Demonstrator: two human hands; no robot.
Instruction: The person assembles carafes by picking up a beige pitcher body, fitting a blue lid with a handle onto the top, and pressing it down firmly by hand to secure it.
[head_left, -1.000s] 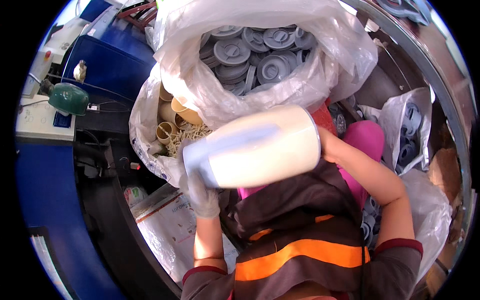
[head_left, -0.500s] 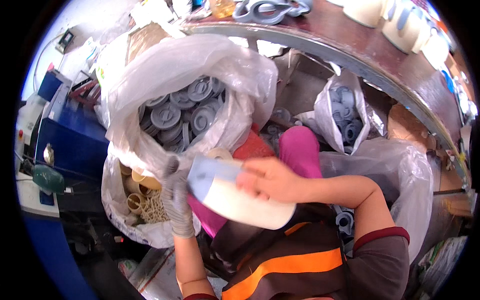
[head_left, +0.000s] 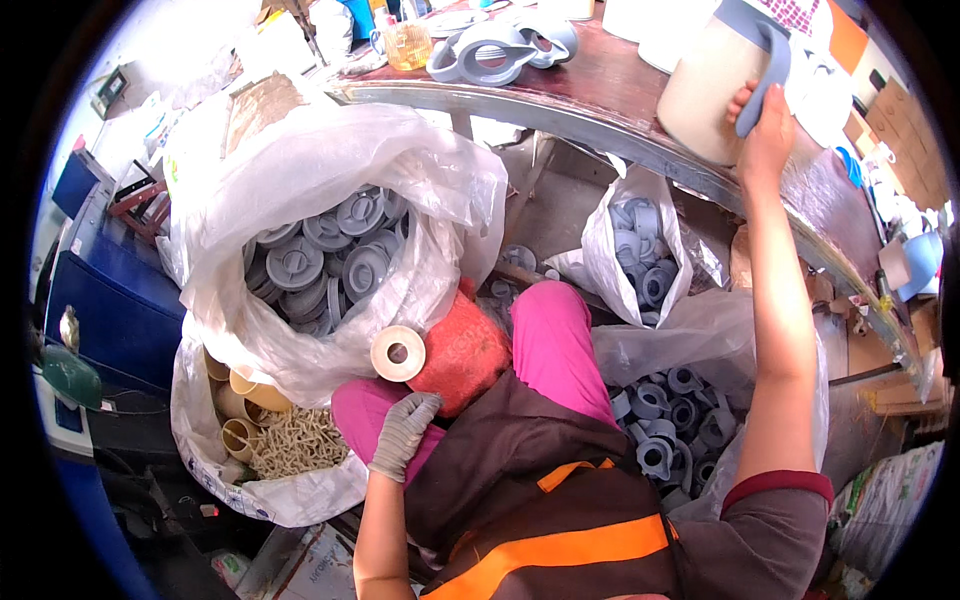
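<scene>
My bare right hand reaches up to the table at the right, fingers wrapped round the grey handle of a large cream jug with a grey rim. The jug stands at the table's edge beside other pale vessels. Over my left thigh is my left hand, in a grey-white glove, its fingers drawn together. Whether anything is between those fingertips is hidden. Just beyond it, a round cream piece with a central hole sits against a red cloth-like bundle between my knees.
A big plastic sack holds grey round lids. Below it, another sack contains cream cups and beige strips. Grey parts fill a small white sack and a clear bag at my right. Grey rings lie on the table.
The jug has gone from my lap to the table at the upper right, with my right hand on its handle. My left hand has let it go and dropped toward my thigh.
</scene>
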